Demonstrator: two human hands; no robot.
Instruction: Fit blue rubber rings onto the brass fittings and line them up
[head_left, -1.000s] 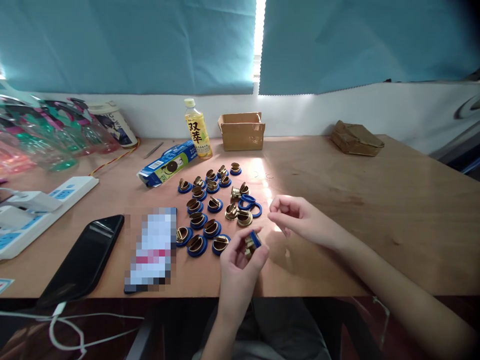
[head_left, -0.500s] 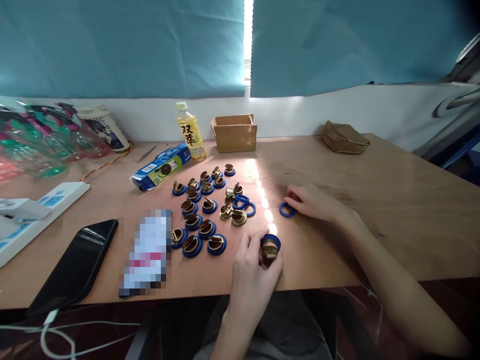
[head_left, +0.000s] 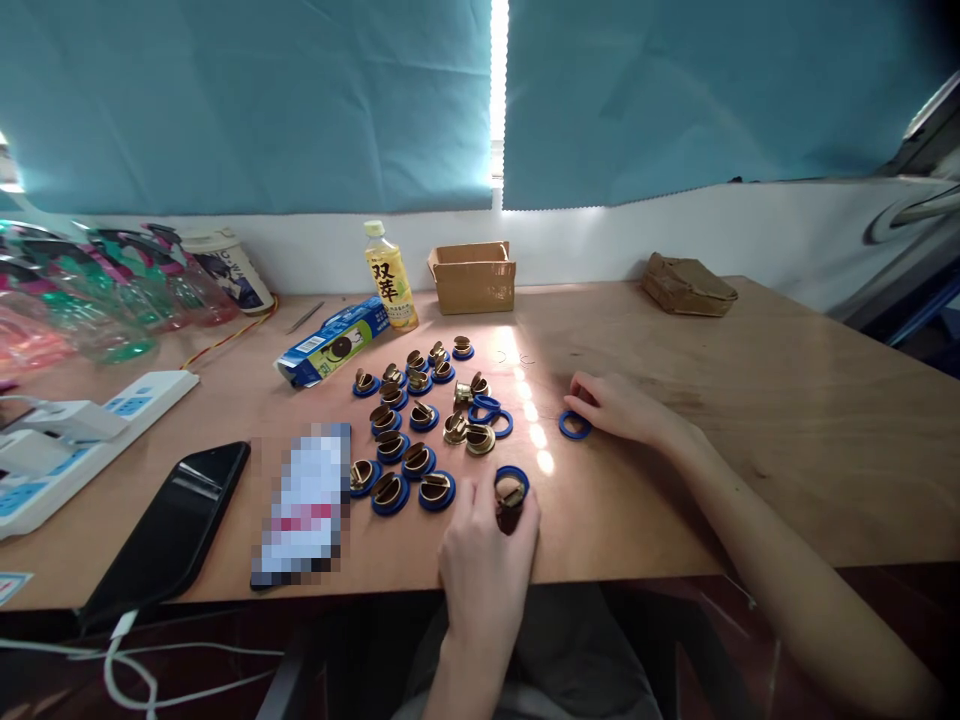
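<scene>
My left hand (head_left: 487, 550) is closed around a brass flip-lid fitting (head_left: 511, 496) with a blue ring (head_left: 512, 471) at its upper end, just above the table's front edge. To the right, my right hand (head_left: 611, 405) rests low on the table, fingers curled and thumb at the edge of a second blue ring (head_left: 574, 436); its other fingertips are hidden. Several brass fittings with blue rings (head_left: 390, 492) stand in a cluster left of my left hand. Beyond that hand lie a few bare brass fittings (head_left: 480, 438) beside loose blue rings (head_left: 504, 424).
A black phone (head_left: 169, 530) and a blurred-out flat object (head_left: 307, 505) lie at left, near a white power strip (head_left: 150, 400). Behind stand a drink bottle (head_left: 391, 280), a blue carton (head_left: 330, 345), an open cardboard box (head_left: 474, 287) and a brown package (head_left: 688, 285). Spray bottles (head_left: 127, 290) crowd the far left.
My left hand has moved left with the brass fitting and its blue ring, toward the cluster. My right hand stays at the loose ring. The view has shifted slightly.
</scene>
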